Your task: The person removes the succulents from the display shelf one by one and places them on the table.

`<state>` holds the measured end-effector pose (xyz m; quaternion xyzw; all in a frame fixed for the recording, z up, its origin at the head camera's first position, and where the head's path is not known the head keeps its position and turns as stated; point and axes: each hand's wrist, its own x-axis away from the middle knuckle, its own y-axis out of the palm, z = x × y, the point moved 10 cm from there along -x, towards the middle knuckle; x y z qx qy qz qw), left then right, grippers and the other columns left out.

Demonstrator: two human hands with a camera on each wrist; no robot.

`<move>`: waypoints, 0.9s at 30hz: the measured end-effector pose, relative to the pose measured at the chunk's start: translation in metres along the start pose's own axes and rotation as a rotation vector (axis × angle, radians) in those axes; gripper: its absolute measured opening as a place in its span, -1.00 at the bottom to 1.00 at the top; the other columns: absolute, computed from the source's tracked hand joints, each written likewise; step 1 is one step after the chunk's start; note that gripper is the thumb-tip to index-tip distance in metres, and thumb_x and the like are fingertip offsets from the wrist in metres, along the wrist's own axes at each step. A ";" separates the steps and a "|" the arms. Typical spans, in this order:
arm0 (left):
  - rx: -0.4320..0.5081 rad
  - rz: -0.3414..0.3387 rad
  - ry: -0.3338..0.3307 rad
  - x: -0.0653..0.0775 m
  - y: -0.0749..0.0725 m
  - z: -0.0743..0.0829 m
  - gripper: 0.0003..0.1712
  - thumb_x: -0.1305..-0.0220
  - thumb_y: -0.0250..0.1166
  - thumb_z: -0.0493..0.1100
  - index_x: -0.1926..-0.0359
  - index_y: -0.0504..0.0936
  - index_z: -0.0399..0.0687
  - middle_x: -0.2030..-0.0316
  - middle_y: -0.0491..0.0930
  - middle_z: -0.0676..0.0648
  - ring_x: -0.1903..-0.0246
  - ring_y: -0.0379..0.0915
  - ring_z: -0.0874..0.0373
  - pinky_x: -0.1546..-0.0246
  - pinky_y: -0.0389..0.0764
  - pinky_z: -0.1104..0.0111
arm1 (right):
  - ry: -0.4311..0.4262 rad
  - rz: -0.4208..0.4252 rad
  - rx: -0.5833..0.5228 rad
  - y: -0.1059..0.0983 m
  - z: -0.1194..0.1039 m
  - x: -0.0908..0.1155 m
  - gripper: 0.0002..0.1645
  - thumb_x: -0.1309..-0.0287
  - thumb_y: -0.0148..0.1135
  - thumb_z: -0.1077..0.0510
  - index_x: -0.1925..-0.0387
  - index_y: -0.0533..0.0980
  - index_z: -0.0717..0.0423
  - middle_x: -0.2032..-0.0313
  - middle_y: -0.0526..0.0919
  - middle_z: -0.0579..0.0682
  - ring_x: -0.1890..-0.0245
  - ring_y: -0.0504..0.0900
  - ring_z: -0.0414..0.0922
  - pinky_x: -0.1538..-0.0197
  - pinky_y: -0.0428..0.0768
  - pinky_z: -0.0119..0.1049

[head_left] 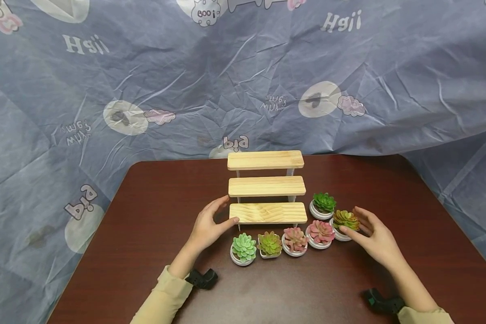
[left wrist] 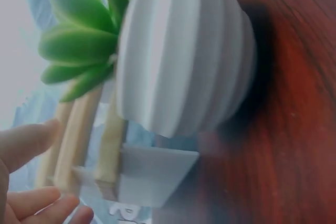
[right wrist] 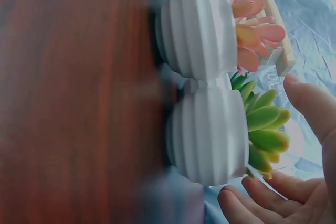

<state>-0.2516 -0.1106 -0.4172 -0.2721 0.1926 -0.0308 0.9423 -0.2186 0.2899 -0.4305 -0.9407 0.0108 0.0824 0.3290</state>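
A three-step wooden display stand (head_left: pixel 268 212) with clear supports stands near the table's far edge. My left hand (head_left: pixel 210 225) is at the left end of its lowest step, thumb by the front corner and fingers spread; contact cannot be told. Below that hand sits a light green succulent (head_left: pixel 244 247) in a white ribbed pot (left wrist: pixel 184 56). On the right, my right hand (head_left: pixel 374 236) has its thumb and fingers spread about a yellow-green succulent (head_left: pixel 346 219) in another ribbed pot (right wrist: pixel 210 135). In the right wrist view its fingertips are close to that plant, without a visible grip.
Along the stand's front are an olive-green succulent (head_left: pixel 269 243) and two pink ones, the left (head_left: pixel 294 239) and the right (head_left: pixel 321 231). A dark green succulent (head_left: pixel 324 203) stands right of the lowest step. Behind the dark wooden table (head_left: pixel 166 189) hangs a blue printed cloth (head_left: pixel 227 81).
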 end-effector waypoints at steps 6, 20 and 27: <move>-0.134 -0.005 0.052 0.000 -0.005 0.022 -0.26 -0.05 0.41 0.09 -0.23 0.45 -0.08 -0.09 0.51 -0.06 0.00 0.46 0.05 0.04 0.51 0.14 | -0.022 -0.012 0.069 -0.005 -0.012 -0.007 -0.13 -0.12 0.33 0.02 -0.29 0.18 0.40 -0.17 0.34 0.39 -0.06 0.43 0.34 0.20 0.39 -0.75; -0.352 -0.072 0.255 0.008 -0.002 0.073 -0.17 -0.08 0.34 0.19 -0.28 0.38 -0.17 -0.20 0.42 -0.09 -0.17 0.32 0.06 -0.16 0.36 0.16 | -0.151 0.016 0.293 0.002 -0.050 -0.018 -0.18 -0.13 0.28 -0.11 -0.27 0.26 0.26 -0.17 0.34 0.31 -0.07 0.38 0.27 0.06 0.37 0.25; -0.435 -0.125 0.313 0.010 0.005 0.085 -0.15 -0.14 0.27 0.22 -0.29 0.34 -0.22 -0.21 0.39 -0.16 -0.20 0.28 0.01 -0.24 0.27 0.19 | -0.260 -0.009 0.316 0.013 -0.072 -0.018 -0.23 -0.11 0.31 -0.09 -0.25 0.30 0.21 -0.19 0.36 0.19 -0.12 0.39 0.19 0.00 0.39 0.18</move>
